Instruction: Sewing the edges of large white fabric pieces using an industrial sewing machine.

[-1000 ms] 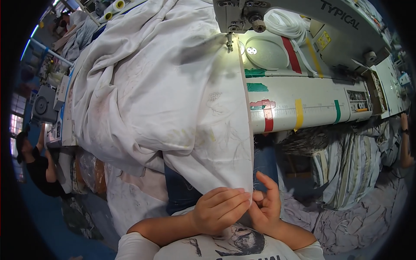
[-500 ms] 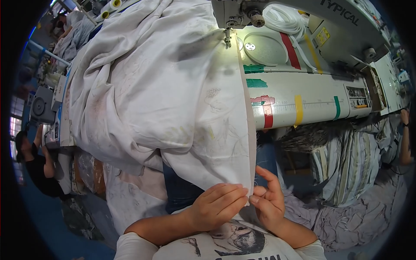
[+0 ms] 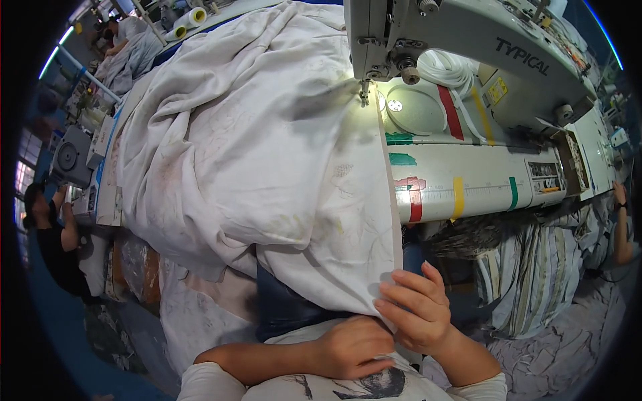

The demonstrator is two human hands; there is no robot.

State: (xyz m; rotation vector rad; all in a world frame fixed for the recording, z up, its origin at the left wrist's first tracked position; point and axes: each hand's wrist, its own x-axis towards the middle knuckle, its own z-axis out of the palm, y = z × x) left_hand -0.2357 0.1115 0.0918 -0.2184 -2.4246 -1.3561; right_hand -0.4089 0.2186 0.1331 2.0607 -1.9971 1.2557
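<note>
A big white sheet of fabric (image 3: pixel 254 154) lies heaped over the sewing table and hangs off its near edge toward my lap. Its straight right edge runs from under the needle of the grey sewing machine (image 3: pixel 461 40) down to my hands. My left hand (image 3: pixel 351 347) is closed on the lower corner of the fabric, close to my chest. My right hand (image 3: pixel 418 311) pinches the same hem just beside it, fingers curled over the edge. The needle area (image 3: pixel 364 93) is lit by a small lamp.
The white table top (image 3: pixel 468 184) carries red, yellow and green tape marks. Striped fabric (image 3: pixel 535 267) is piled at the right below the table. Another person in black (image 3: pixel 50 234) sits at the far left, and a sleeve and arm show at the right edge (image 3: pixel 622 227).
My head has tipped so the table sits lower in view. My right hand has gone from raised fingers to a pinch on the hem. Both hands stay together at the fabric's corner.
</note>
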